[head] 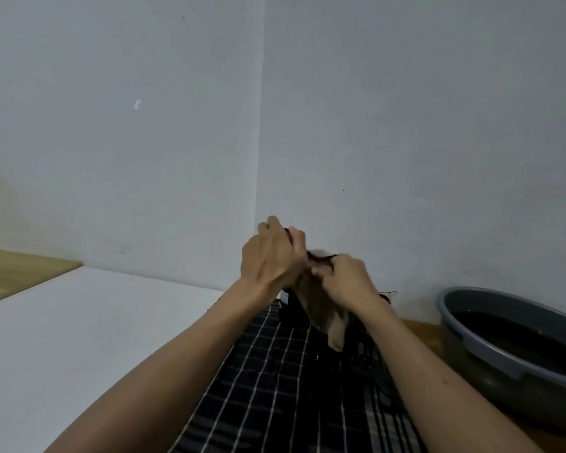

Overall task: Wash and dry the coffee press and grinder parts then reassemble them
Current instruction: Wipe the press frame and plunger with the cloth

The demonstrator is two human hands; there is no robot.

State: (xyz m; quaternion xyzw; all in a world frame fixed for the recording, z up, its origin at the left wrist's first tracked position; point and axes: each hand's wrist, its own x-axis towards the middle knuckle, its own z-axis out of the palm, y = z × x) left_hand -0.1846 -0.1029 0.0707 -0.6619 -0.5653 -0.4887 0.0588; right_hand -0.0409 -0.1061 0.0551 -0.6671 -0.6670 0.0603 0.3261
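Note:
Both hands are raised in front of the wall corner, close together. My left hand [270,256] has its fingers curled round a small dark part [319,258], most of which is hidden behind the hands. My right hand [345,277] grips a tan cloth [321,308] against that part; the cloth hangs down between my wrists. Several dark parts [363,361] lie on the black checked cloth [268,371] below, too dim to tell apart.
A grey plastic basin [490,346] holding dark water stands at the right on the wooden tabletop. A white surface [89,322] spreads to the left, with a wooden edge [17,273] at the far left. Walls close off the back.

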